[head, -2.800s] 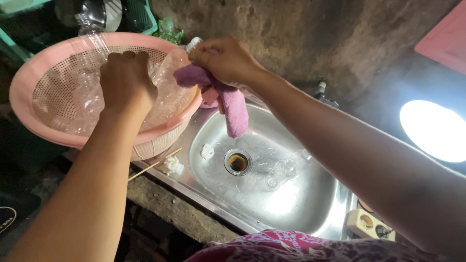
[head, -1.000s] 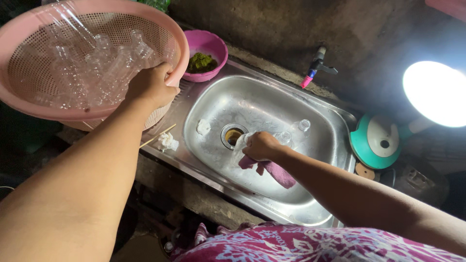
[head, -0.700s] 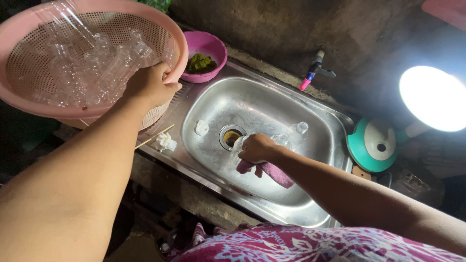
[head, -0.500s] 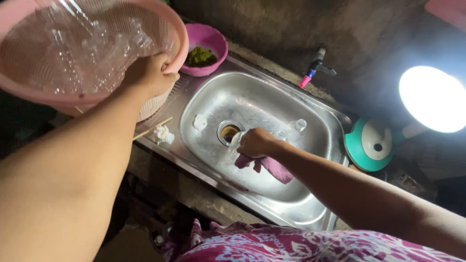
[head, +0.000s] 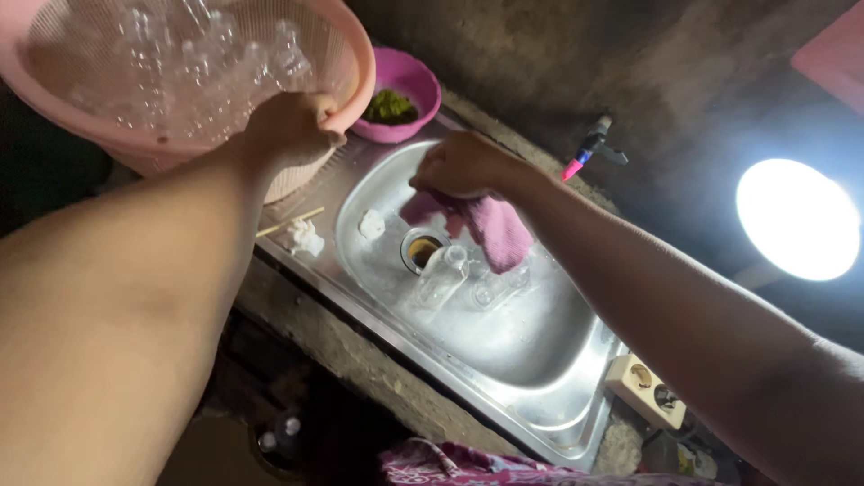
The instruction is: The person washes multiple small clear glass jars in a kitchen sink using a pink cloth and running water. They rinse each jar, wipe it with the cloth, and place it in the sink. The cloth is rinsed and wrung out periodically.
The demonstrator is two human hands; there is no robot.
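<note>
While the left hand (head: 292, 126) grips the rim of the pink basket (head: 355, 63), fingers curled over the near edge and thumb under, the right hand (head: 463, 165) sits closed on a purple cloth (head: 495, 229) over the steel sink (head: 540, 360). Cloth is bunched under the knuckles at its top and hangs down and right from the hand, long axis slanting toward the basin floor, free end reaching just past the drain (head: 421, 252). Right hand is clearly the nearer one to the cloth and sink; left is up and away, busy holding the basket tilted above the sink's left edge. Basket is perforated plastic, round, full of small clear bottles (head: 180, 63), glossy and jumbled. More clear bottles (head: 441, 274) lie on their sides on the basin floor just below the cloth, next to the drain, touching or nearly touching the cloth tip; can't tell which. Sink is smooth stamped metal, wet-looking sheen, rounded corners. Small white caps or scraps (head: 371, 223) lie in the basin left of the drain and another white lump (head: 306, 236) lies on the sink's flat rim beside a thin stick (head: 288, 221). Pink bowl (head: 418, 85) with green stuff sits behind the sink, beside the basket. Tap (head: 589, 148) with a pink tip sticks out of the rough wall behind the right wrist. Bright round lamp (head: 796, 220) at far right; beige socket block (head: 648, 391) at the sink's right corner.
</note>
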